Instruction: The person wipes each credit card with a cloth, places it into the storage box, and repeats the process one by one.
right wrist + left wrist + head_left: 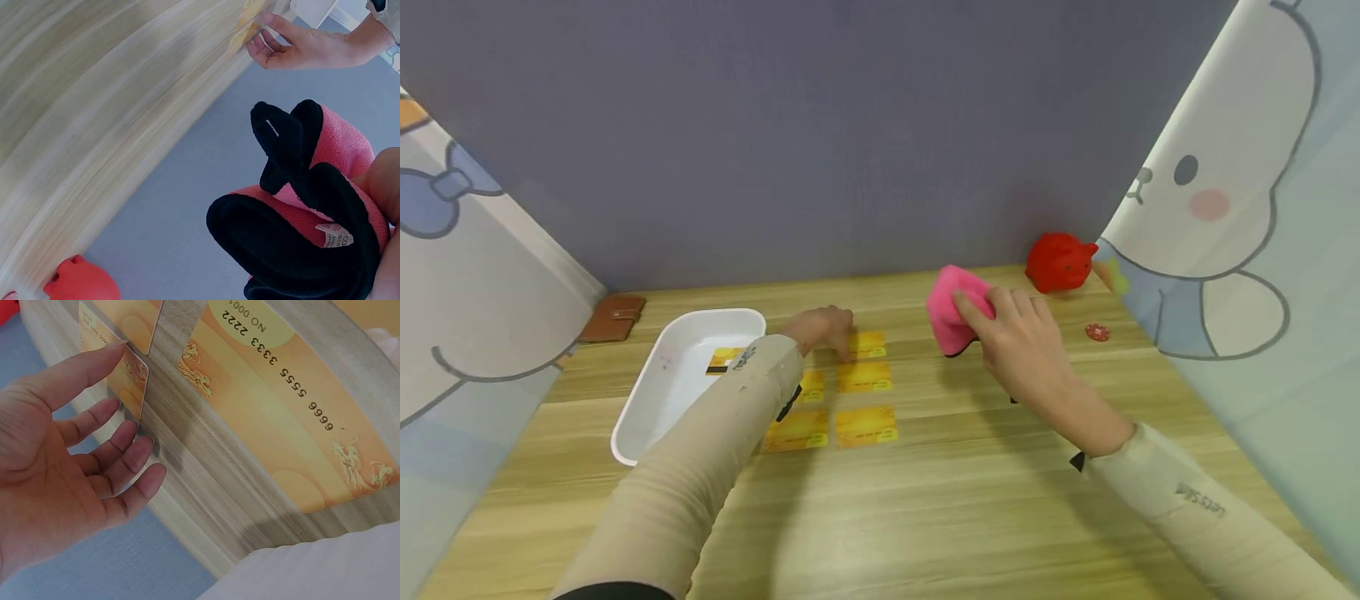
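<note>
My left hand (822, 327) reaches over several gold bank cards (867, 427) laid in rows. In the left wrist view its fingers are loosely bent, with the thumb tip and fingertips right at the edge of one small-looking card (130, 381); a card numbered 6666 5555 3333 2222 (275, 425) lies closer to that camera. My right hand (1022, 342) pinches a pink fleece cloth (951, 310) with black trim, held above the table. The right wrist view shows its folds, a black tab (281, 134) with a slit, and a white label (335, 235).
A white tray (632, 408) stands at left with a gold card (721, 362) inside, black stripe showing. Behind it lies a brown wallet (613, 318). At back right are a red piggy bank (1060, 262) and a red chip (1097, 332). Panels enclose the table's back and sides.
</note>
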A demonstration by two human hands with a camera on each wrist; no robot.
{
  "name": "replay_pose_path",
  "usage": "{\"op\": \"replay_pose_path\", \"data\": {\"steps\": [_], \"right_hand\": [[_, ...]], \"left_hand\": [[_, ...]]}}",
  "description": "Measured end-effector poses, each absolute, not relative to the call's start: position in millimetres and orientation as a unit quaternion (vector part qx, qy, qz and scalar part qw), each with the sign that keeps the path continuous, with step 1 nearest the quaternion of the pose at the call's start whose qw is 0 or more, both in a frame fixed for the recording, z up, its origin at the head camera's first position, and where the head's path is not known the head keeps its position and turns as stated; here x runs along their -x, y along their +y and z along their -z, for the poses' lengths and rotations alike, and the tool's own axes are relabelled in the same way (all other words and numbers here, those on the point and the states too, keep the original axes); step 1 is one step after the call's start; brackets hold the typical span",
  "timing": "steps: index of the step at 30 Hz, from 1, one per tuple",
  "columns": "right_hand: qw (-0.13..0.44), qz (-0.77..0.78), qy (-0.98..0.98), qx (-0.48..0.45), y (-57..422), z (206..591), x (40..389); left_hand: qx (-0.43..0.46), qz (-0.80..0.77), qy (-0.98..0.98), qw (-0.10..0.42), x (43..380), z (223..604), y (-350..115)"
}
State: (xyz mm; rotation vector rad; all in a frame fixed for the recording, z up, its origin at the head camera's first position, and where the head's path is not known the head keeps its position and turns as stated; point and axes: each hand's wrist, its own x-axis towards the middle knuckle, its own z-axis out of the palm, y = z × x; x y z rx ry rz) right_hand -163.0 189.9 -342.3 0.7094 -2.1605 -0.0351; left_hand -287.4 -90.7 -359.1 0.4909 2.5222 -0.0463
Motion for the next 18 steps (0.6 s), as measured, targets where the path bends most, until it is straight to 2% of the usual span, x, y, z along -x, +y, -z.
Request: {"op": "replay_pose_path", "data": {"steps": [6,18], "right_hand": [[0.417,0.016,-0.865,-0.28,193.1,344.1,163.0],[0.418,0.015,-0.86,-0.292,193.9,345.4,166.7]], "left_hand": [[-0.165,-0.021,0.94,0.298,290.3,363.4,-90.5],[-0.153,-0.101,0.943,0.276,289.6,368.3,-94.0]]}}
